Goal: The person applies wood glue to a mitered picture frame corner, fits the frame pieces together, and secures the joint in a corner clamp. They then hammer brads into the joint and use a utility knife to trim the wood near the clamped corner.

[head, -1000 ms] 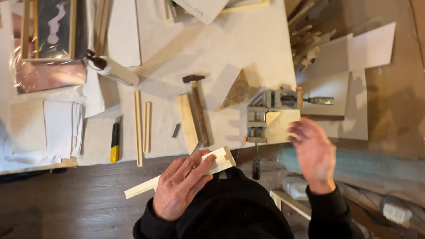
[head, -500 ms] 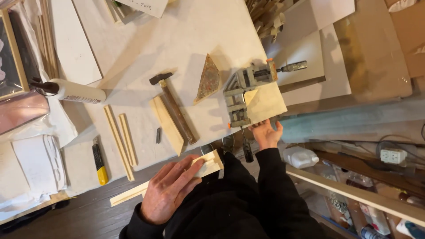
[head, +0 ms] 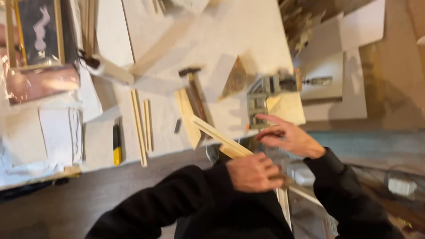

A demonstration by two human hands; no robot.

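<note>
My left hand (head: 254, 171) is closed around a long pale wooden moulding strip (head: 217, 136), lifted off the table and slanting up to the left. My right hand (head: 285, 135) hovers just beyond it with its fingers spread, near the front edge of the table and a metal corner clamp (head: 265, 95) that grips a light wooden piece (head: 290, 108). A hammer (head: 195, 90) lies on the white tabletop (head: 248, 31) left of the clamp, beside a short wooden block (head: 188, 117). The whole view is motion-blurred.
Two thin wooden strips (head: 141, 124) and a yellow utility knife (head: 117, 144) lie at the left of the table. A framed picture (head: 37, 33) sits at the far left, a white tube (head: 113, 71) beside it. A triangular wood offcut (head: 234, 79) lies near the clamp. Boards (head: 341, 66) are stacked to the right.
My left hand has picked the moulding strip up off the table edge and swung it toward the right. My right hand has drawn back from the clamped piece toward the strip.
</note>
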